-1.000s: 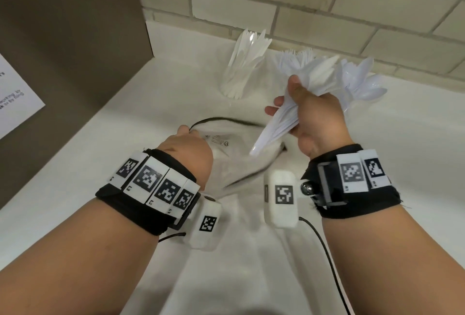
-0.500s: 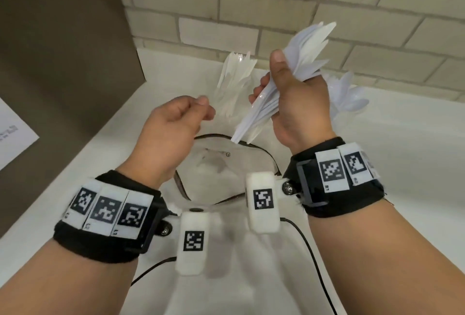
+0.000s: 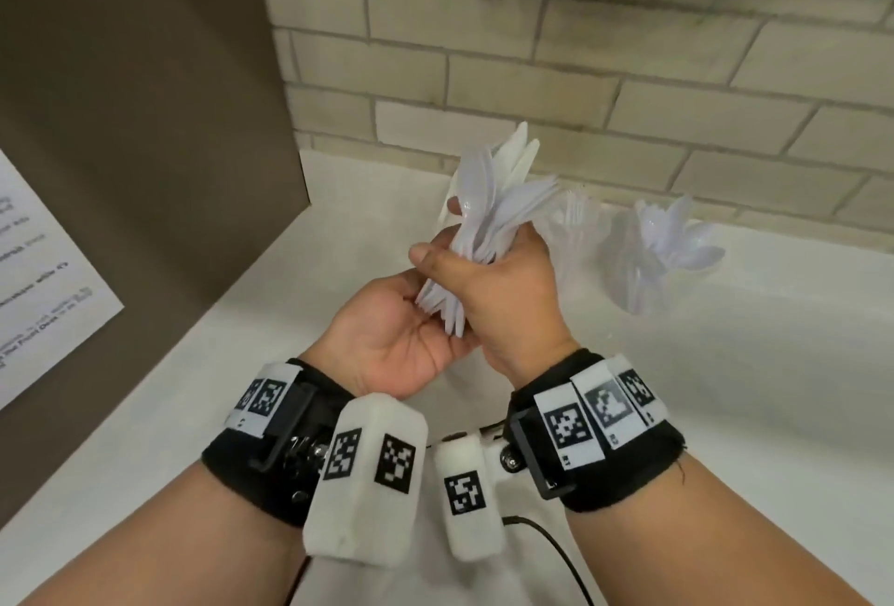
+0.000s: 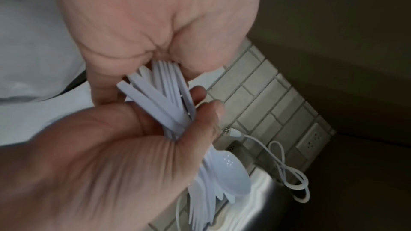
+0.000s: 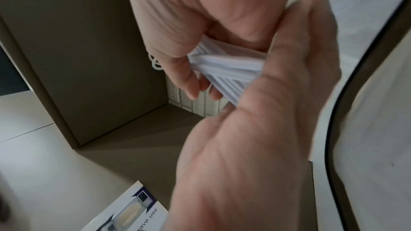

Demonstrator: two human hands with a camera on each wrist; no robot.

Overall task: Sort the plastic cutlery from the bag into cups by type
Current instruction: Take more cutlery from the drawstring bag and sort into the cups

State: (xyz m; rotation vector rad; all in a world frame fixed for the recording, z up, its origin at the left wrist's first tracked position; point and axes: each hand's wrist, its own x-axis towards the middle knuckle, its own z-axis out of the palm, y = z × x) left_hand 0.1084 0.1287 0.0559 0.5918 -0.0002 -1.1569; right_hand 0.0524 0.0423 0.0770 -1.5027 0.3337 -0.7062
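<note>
A bundle of mixed white plastic cutlery (image 3: pixel 488 199) stands upright above the counter, gripped at its middle by my right hand (image 3: pixel 498 281). Spoon bowls and knife tips fan out above the fist. My left hand (image 3: pixel 387 339) lies palm up just below, and the handle ends (image 4: pixel 160 101) press into its folded palm. The right wrist view shows the same handles (image 5: pixel 229 71) between both hands. Behind them a clear cup of forks (image 3: pixel 575 237) and a clear cup of spoons (image 3: pixel 667 247) stand by the wall. The white bag (image 3: pixel 435 571) lies under my wrists.
A brown cabinet panel (image 3: pixel 145 121) with a printed sheet (image 3: pixel 38 276) closes off the left. The brick wall (image 3: pixel 580 73) runs behind the white counter (image 3: pixel 725 363). A white cable and plug (image 4: pixel 255 140) hang at the wall.
My left hand left the bag's rim and rose to meet the handle ends. My right hand lifted the bundle higher and turned it more upright.
</note>
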